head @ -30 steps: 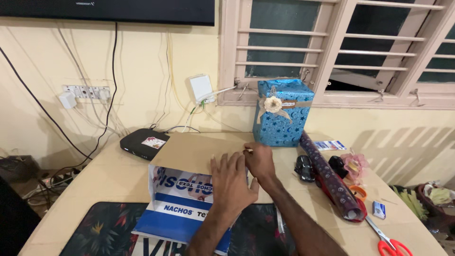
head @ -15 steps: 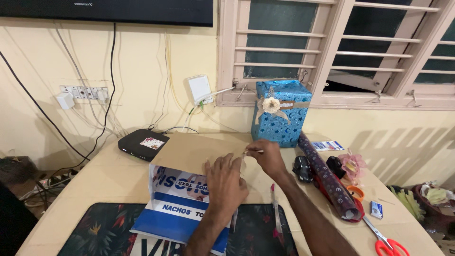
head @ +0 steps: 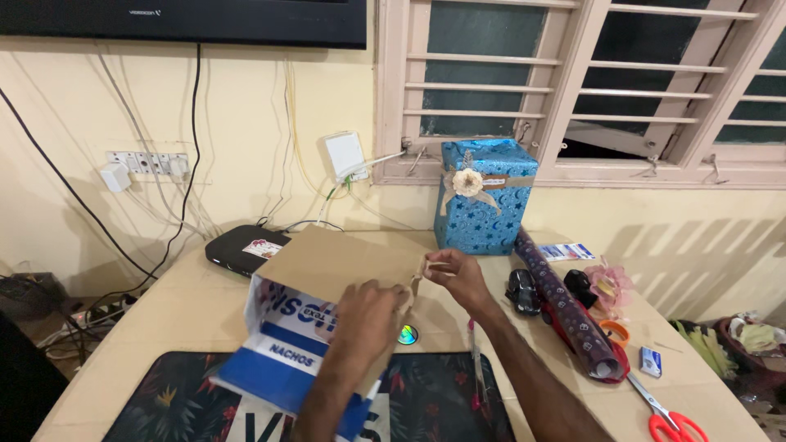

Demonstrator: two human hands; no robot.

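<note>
A cardboard box [head: 327, 266], brown on top with blue and white printed sides, stands tilted over the table's middle. My left hand [head: 364, 315] grips its right edge. My right hand [head: 460, 278] pinches a thin pale tape strip [head: 431, 267] at the box's upper right corner. A small shiny disc [head: 407, 334] lies on the table just below that corner, between my two arms.
A blue gift-wrapped box with a flower [head: 483, 196] stands by the window. To the right lie a dark wrapping-paper roll [head: 569, 311], a black toy car [head: 524, 290], a pink flower [head: 610, 285] and red-handled scissors [head: 671, 417]. A black set-top box [head: 246, 248] sits at the back left, a floral mat [head: 188, 401] at the front.
My left hand went from lying flat on the box to gripping its right edge. The box tipped up and leftward, uncovering the shiny disc. My right hand stayed at the corner.
</note>
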